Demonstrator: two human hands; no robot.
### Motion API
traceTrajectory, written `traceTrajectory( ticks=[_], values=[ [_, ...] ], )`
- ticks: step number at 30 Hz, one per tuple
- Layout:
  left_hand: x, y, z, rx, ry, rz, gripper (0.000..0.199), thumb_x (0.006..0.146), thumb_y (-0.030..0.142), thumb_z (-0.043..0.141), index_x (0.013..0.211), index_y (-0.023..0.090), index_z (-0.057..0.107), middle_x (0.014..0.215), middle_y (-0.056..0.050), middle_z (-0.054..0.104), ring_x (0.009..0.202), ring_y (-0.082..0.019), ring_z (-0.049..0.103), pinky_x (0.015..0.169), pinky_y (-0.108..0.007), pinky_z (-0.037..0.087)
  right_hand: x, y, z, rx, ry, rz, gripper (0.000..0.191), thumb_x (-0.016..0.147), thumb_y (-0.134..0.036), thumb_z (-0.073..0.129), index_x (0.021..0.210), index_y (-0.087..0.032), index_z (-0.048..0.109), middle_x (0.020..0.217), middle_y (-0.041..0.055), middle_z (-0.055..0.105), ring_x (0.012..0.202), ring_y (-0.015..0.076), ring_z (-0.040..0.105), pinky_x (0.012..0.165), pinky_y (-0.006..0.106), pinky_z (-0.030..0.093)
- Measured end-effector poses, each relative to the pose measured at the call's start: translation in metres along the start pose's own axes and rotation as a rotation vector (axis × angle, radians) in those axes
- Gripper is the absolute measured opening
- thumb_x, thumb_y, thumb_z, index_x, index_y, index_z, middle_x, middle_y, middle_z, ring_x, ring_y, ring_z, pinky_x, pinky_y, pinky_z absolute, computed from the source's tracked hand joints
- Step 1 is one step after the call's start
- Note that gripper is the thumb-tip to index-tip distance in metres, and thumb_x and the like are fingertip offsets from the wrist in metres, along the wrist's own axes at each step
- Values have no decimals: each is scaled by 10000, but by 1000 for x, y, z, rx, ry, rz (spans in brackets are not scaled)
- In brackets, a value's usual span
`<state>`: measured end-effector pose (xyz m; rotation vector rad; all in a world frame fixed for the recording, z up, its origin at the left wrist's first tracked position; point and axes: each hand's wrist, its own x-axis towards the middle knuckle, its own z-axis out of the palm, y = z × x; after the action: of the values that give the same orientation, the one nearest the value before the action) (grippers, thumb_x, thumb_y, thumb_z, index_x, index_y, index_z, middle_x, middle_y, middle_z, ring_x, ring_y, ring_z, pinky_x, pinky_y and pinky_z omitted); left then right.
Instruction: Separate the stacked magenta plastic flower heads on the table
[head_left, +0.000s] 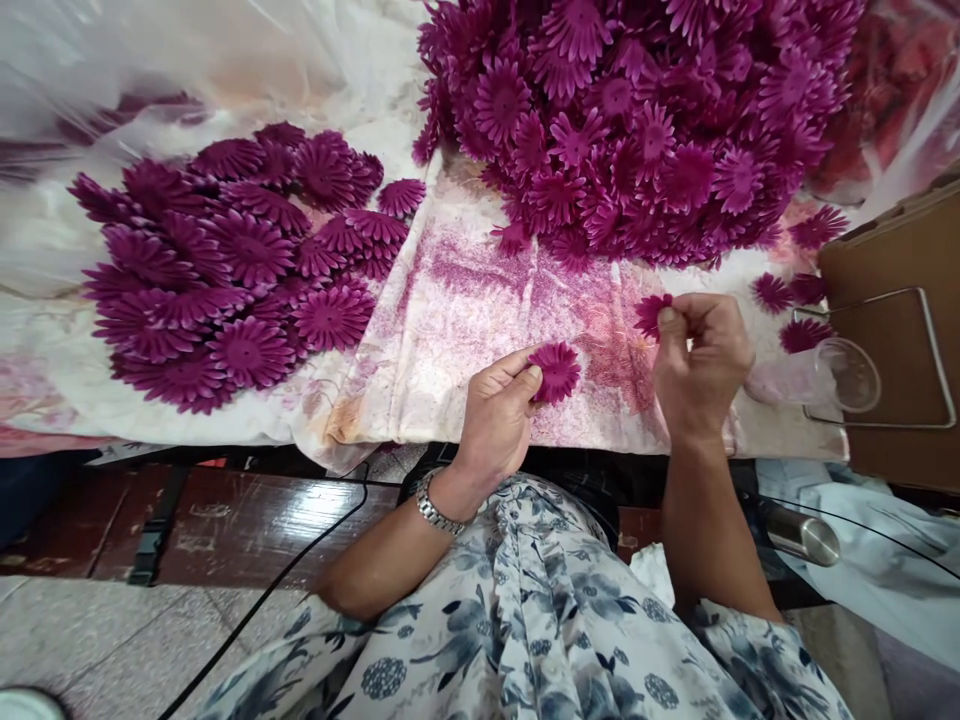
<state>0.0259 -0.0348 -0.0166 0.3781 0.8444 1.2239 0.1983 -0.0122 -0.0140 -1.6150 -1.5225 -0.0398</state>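
My left hand (498, 412), with a metal watch on the wrist, pinches the edge of a purple fabric flower (556, 373) between thumb and fingers. To the right, my right hand (701, 350) is closed on another purple flower piece (651, 315), partly covered by the fingertips. Both hands are over the stained cloth (465, 340), apart from each other. Beyond them rises a large heap of purple flowers (645, 130). A lower pile of layered purple flowers (247, 250) lies on the left.
Several loose flowers (772, 293) lie at the right, near a clear plastic cup (847, 376) on its side. A cardboard box (892, 340) with a metal wire frame (934, 350) stands at the right edge. Plastic sheeting (225, 50) covers the back left. A metal flask (802, 533) is below the table edge.
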Motion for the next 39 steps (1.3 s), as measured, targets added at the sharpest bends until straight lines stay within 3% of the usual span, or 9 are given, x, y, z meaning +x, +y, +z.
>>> traceTrajectory(
  ticks=[3, 5, 9, 12, 16, 26, 32, 36, 39],
  values=[
    [2, 2, 2, 5, 9, -7, 172, 589, 250, 756, 737, 165, 738, 718, -34, 719, 668, -133, 615, 713, -271, 484, 10, 6, -7, -190, -34, -102, 119, 811, -198, 557, 901, -185, 633, 922, 80, 602, 892, 221, 552, 819, 431, 438],
    [3, 3, 3, 17, 0, -1, 175, 606, 248, 749, 757, 161, 740, 711, -31, 712, 646, -118, 596, 693, -254, 478, 6, -4, -10, -147, -81, -169, 174, 807, -238, 597, 972, -196, 630, 988, 91, 602, 945, 231, 548, 844, 434, 435],
    [1, 1, 7, 29, -54, -35, 175, 660, 226, 718, 824, 171, 749, 736, -29, 704, 651, -100, 576, 653, -209, 462, -12, -34, -5, 133, -351, -261, 75, 816, -270, 614, 858, -208, 612, 790, 31, 603, 760, 163, 564, 695, 320, 482],
    [-2, 0, 6, 31, -62, -91, 205, 665, 224, 724, 861, 171, 754, 721, -28, 690, 663, -97, 573, 613, -185, 448, -18, -41, 3, 208, -433, -247, 92, 831, -272, 595, 774, -206, 565, 723, 6, 566, 705, 142, 547, 642, 288, 471],
    [-3, 0, 2, 53, -62, -90, 238, 652, 254, 753, 876, 174, 757, 641, -7, 657, 616, -83, 546, 576, -176, 430, -18, -36, 9, 239, -400, -268, 110, 845, -200, 563, 742, -205, 526, 688, -12, 548, 659, 123, 534, 613, 269, 444],
    [-1, -2, 7, 4, -10, 0, 232, 621, 251, 778, 843, 186, 756, 769, -30, 731, 699, -120, 631, 698, -233, 484, -25, -44, 17, 39, -130, -310, 106, 873, -171, 466, 784, -224, 443, 689, -1, 495, 662, 147, 498, 618, 283, 415],
    [1, 7, 3, -14, 2, 38, 194, 607, 226, 766, 789, 162, 749, 779, -47, 739, 742, -148, 657, 765, -270, 499, 5, -3, -8, -206, 111, -203, 93, 859, -198, 502, 769, -218, 486, 684, 2, 495, 612, 143, 477, 577, 290, 399],
    [4, 10, 2, -7, 26, 6, 168, 610, 205, 738, 770, 156, 745, 775, -41, 736, 727, -140, 647, 742, -257, 500, 15, 15, -24, -307, -55, -182, 109, 871, -219, 485, 840, -200, 588, 805, 58, 570, 782, 193, 535, 704, 348, 442],
    [5, 8, 3, -2, 24, -20, 165, 630, 196, 719, 789, 162, 744, 809, -41, 733, 757, -135, 641, 738, -248, 493, 6, -3, -22, -181, -76, -241, 116, 853, -247, 548, 944, -206, 607, 913, 70, 600, 819, 185, 558, 688, 332, 469]
  ],
)
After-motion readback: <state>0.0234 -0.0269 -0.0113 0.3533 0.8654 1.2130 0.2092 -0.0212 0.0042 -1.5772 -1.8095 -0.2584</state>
